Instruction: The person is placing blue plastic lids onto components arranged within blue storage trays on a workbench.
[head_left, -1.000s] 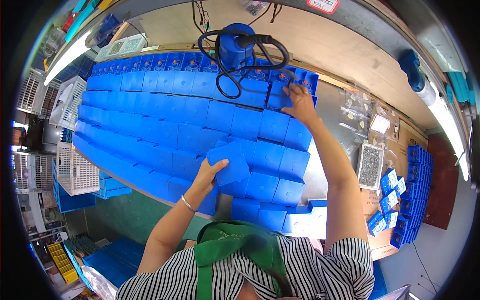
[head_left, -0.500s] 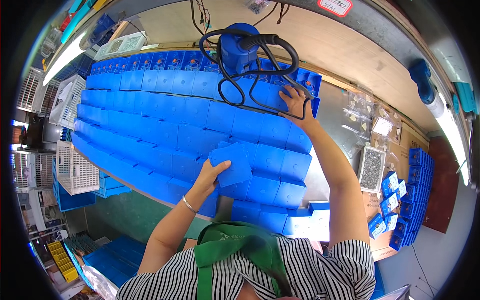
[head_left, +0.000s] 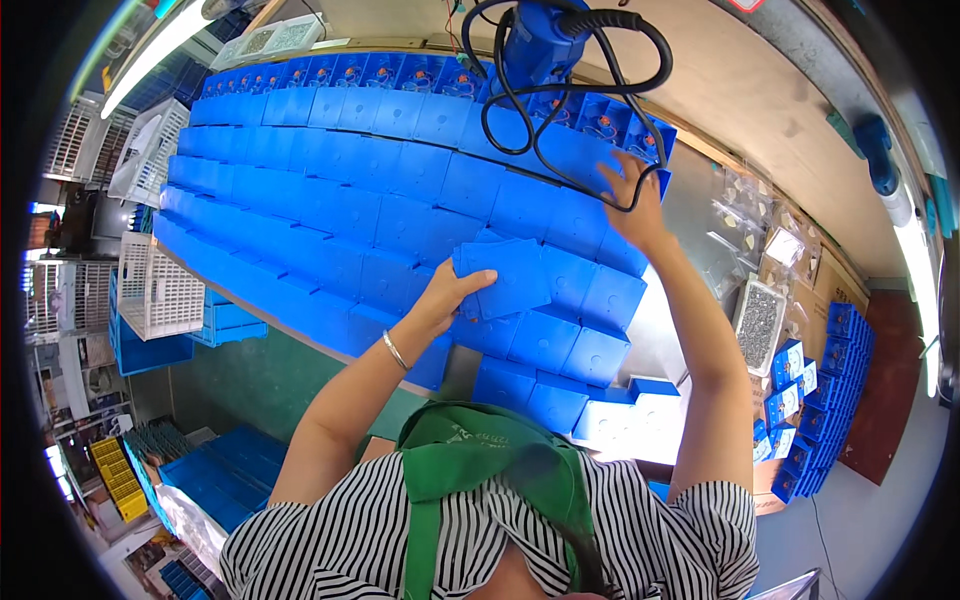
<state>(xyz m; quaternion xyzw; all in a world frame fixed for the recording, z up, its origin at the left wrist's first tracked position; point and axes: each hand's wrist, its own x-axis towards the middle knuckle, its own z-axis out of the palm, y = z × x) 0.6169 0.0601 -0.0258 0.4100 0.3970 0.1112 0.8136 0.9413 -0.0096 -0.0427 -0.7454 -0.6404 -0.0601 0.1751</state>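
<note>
In my left hand [head_left: 447, 298] is a small fanned stack of square blue plastic covers [head_left: 512, 280], with the thumb across the top one. It is held above the rows of blue boxes [head_left: 405, 215], which look covered with similar flat blue squares. My right hand [head_left: 640, 205] is at the far right end of the back rows, fingers spread, over the edge of a blue box. Whether the fingertips touch it is unclear because they are slightly blurred. Beside it, open blue boxes [head_left: 600, 122] in the back row show wires and orange-red parts inside.
A blue power tool [head_left: 540, 45] with a looped black cable hangs over the back row; the cable passes in front of my right hand. To the right are a tray of small metal parts [head_left: 760, 328] and stacked blue boxes [head_left: 825, 400]. White crates [head_left: 155, 290] stand left.
The view has shifted, so the boxes and tool appear higher and farther right. My right hand's fingers have lifted or shifted slightly at the end box; my left hand keeps the stack.
</note>
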